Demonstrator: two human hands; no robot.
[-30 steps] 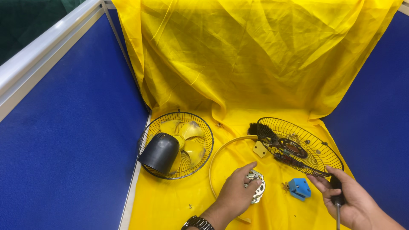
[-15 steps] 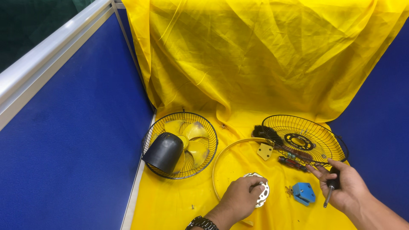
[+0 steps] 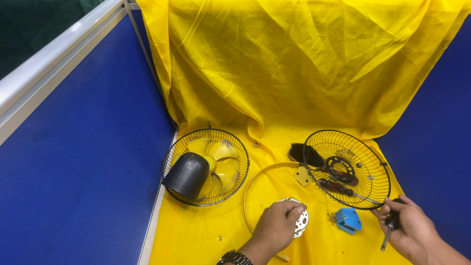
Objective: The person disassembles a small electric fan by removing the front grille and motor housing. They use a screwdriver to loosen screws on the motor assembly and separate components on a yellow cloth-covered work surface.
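At far left, a blue partition wall [image 3: 83, 162] borders the tabletop, which is covered by a yellow cloth [image 3: 304, 73] that also hangs as a backdrop. Beside the partition lies a wire fan guard [image 3: 241, 169] holding a yellow fan blade [image 3: 221, 162]; a black motor housing [image 3: 187, 175] rests on its left side.

To the right, a thin yellow ring [image 3: 255, 179] lies flat on the cloth. The left hand [image 3: 277, 226] rests inside this ring, fingers curled down over a round metal disc [image 3: 300, 221], gripping it against the cloth.

Further right, a small blue plastic part [image 3: 348, 219] lies near a second wire fan guard [image 3: 363, 167], under which lie a black brush [image 3: 300, 153] and a dark-handled tool [image 3: 336, 186].

At far right, the right hand [image 3: 409, 228] has its fingers closed around a screwdriver [image 3: 388, 230], shaft pointing down, just beside the second guard's rim.
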